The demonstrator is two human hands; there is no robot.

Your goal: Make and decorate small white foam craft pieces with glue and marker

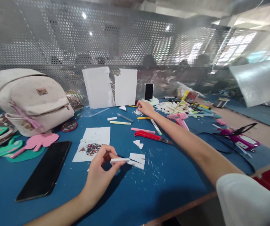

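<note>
My left hand [104, 168] pinches a small flat white foam piece [120, 160] between thumb and fingers, held above the blue table. Just right of it lie a few cut white pieces [137, 159]. My right hand [145, 108] is stretched far forward, its fingers drawn together over a little heap of white scraps [138, 112]; whatever they hold is too small to make out. Behind the left hand, a white sheet [97, 133] bears a pile of dark and coloured bits [91, 149]. A red utility knife [149, 135] rests under the right forearm's left side.
A black phone [44, 171] and a pale backpack [34, 100] occupy the left. Several markers [120, 122] lie mid-table. A pink glue gun [179, 118] and a heap of foam strips [172, 107] sit right, near a purple device [243, 139] with a black cable.
</note>
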